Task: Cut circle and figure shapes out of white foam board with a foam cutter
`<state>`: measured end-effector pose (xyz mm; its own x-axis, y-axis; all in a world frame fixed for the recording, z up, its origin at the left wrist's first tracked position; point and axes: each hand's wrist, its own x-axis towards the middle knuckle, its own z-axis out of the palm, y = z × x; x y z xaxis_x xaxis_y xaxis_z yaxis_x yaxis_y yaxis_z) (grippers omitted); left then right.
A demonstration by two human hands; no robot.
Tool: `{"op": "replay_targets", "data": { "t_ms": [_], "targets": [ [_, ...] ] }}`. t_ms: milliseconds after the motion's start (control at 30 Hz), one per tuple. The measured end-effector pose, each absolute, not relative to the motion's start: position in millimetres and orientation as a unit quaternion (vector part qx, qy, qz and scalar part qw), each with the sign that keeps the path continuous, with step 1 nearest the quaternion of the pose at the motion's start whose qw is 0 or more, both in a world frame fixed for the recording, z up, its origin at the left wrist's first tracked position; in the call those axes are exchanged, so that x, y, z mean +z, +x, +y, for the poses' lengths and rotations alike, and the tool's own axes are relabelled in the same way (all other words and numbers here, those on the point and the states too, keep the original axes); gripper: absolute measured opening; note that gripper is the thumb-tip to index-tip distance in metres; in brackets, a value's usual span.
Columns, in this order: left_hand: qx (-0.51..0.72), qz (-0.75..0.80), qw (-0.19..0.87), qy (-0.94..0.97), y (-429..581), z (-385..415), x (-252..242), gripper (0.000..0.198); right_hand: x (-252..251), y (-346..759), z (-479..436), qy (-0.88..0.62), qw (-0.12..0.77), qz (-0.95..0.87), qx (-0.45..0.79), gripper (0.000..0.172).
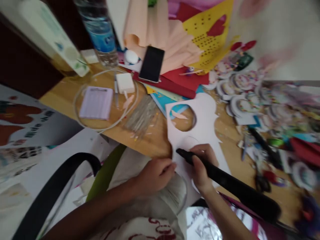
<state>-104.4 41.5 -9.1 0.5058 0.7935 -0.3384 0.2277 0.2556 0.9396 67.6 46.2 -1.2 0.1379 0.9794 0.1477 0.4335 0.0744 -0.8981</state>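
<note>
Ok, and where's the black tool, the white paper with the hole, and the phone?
Black tool [230,183]: head view, on its thick body.
White paper [205,121]: head view, on its upper part.
Phone [151,64]: head view, on its dark screen.

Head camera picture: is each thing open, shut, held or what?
White sheet: has a big round hole
Black tool: held, tip over the sheet
Right hand: closed around the tool
Left hand: curled, at the sheet's edge
Phone: lying down, screen dark
Bottle: upright, top out of view
White cable: loosely coiled
Scissors: open or shut, can't tell
</note>
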Motion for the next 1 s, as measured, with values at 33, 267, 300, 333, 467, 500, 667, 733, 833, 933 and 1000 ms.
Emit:
{"op": "replay_targets", "data": {
  "t_ms": [33,267,300,333,467,500,667,733,833,933,1000],
  "targets": [
    [0.222,0.446,0.65,0.574,-103,42,-11,0.037,-3,67,47,-0.614,0.448,-0.576,0.301,0.015],
    [0.229,0.45,0.604,0.617,-97,38,-20,0.037,-12,64,49,-0.617,0.444,-0.572,0.308,0.014],
    [0.228,0.452,0.602,0.618,-97,38,-20,0.037,-11,64,49,-0.613,0.442,-0.574,0.313,0.014],
    [0.226,0.454,0.602,0.617,-97,37,-19,0.036,-10,63,49,-0.61,0.44,-0.577,0.318,0.013],
    [0.227,0.46,0.605,0.609,-96,37,-16,0.034,-4,61,51,-0.605,0.423,-0.587,0.333,0.012],
    [0.229,0.46,0.606,0.608,-96,37,-15,0.034,-3,61,52,-0.604,0.418,-0.589,0.336,0.012],
    [0.226,0.461,0.612,0.601,-96,36,-19,0.035,0,60,53,-0.602,0.397,-0.596,0.354,0.015],
    [0.225,0.464,0.616,0.595,-96,37,-19,0.036,-1,61,52,-0.597,0.399,-0.597,0.358,0.014],
    [0.214,0.45,0.632,0.593,-97,39,-10,0.038,-2,67,50,-0.588,0.425,-0.59,0.355,0.009],
    [0.178,0.429,0.66,0.59,-101,46,6,0.038,-2,78,51,-0.582,0.458,-0.575,0.347,0.01],
    [0.179,0.421,0.68,0.573,-105,59,15,0.039,0,85,54,-0.584,0.475,-0.564,0.341,0.011]
  ]
}}
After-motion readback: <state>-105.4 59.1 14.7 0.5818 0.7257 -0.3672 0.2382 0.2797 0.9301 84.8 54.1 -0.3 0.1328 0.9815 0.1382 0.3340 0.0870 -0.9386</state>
